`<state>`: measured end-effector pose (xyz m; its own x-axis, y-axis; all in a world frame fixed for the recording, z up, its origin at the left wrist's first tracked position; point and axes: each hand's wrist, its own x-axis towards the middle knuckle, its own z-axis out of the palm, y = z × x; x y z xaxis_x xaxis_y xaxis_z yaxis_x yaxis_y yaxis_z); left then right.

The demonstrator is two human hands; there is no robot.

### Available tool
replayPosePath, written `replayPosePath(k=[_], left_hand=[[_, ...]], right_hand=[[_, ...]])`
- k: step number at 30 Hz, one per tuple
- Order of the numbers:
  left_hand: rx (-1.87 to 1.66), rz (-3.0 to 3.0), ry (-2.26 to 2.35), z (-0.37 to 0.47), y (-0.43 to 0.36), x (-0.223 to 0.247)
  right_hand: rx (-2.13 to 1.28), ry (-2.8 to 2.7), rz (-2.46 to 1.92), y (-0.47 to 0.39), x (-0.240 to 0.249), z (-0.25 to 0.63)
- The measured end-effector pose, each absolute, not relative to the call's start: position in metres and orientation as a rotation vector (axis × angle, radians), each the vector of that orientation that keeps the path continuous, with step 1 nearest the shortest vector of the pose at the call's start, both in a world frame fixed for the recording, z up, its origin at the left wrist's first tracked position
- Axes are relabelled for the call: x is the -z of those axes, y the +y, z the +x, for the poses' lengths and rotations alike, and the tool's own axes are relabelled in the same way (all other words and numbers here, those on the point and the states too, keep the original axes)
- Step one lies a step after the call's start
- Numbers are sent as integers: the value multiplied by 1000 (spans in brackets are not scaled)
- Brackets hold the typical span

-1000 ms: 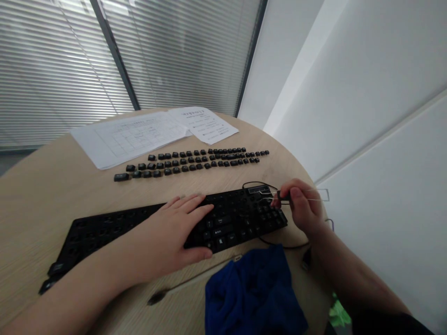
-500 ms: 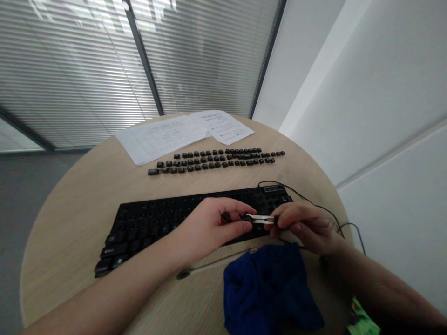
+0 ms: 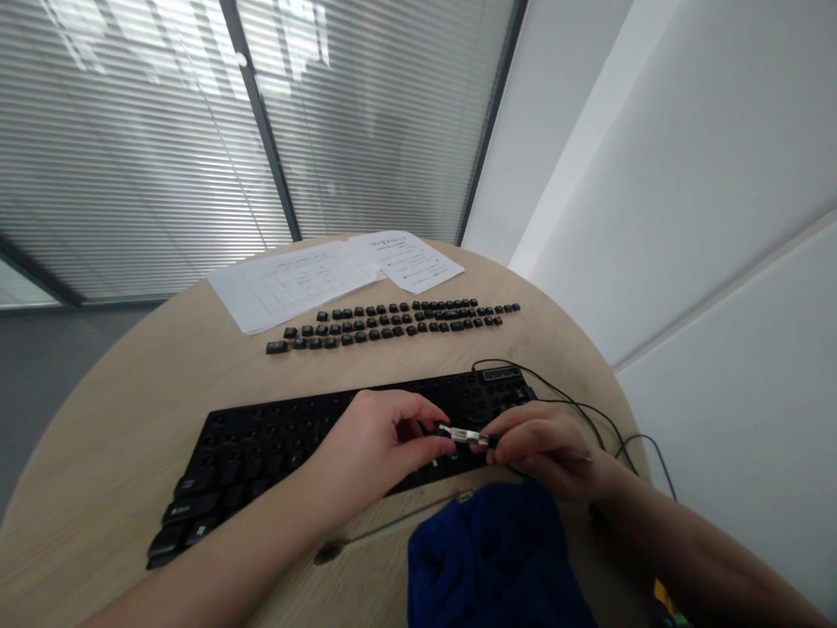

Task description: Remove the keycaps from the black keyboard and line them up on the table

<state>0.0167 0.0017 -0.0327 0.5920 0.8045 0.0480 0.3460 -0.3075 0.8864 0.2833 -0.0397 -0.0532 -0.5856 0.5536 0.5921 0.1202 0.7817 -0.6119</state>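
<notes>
Above the right part of a black keyboard (image 3: pixel 261 432) my two hands face each other, close together. My left hand (image 3: pixel 385 436) is closed in a pinch on a small dark piece that looks like a black keycap (image 3: pixel 442 428), mostly hidden by the fingers. My right hand (image 3: pixel 546 447) is closed on a pair of tweezers (image 3: pixel 466 435), whose silvery prongs point left and reach the dark piece. Several keys at the keyboard's near left have their caps on; other spots show bare sockets.
Loose black keycaps (image 3: pixel 346 339) lie in rows behind the keyboard. Printed papers (image 3: pixel 294 283) rest at the table's far side. A blue cloth (image 3: pixel 490 558) lies near the front edge. A black cable (image 3: pixel 568 399) runs off to the right. A wall and blinds stand beyond the round table (image 3: pixel 105 419).
The view has tilted and shifted slightly, moving the table lower and left in the picture. Both hands stay together; the tweezers have turned, and their prongs look less spread.
</notes>
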Motion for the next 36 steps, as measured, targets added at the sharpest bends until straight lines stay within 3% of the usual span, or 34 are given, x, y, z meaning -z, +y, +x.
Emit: replayPosePath(k=[14, 27, 36], left_hand=[[-769, 2066, 947, 15, -1, 34], [-620, 2187, 702, 1, 11, 35], [-727, 2224, 594, 0, 14, 35]], right_hand=[[-625, -2125, -466, -38, 54, 282], [-734, -2169, -414, -36, 53, 283], [-665, -2146, -416, -37, 57, 283]])
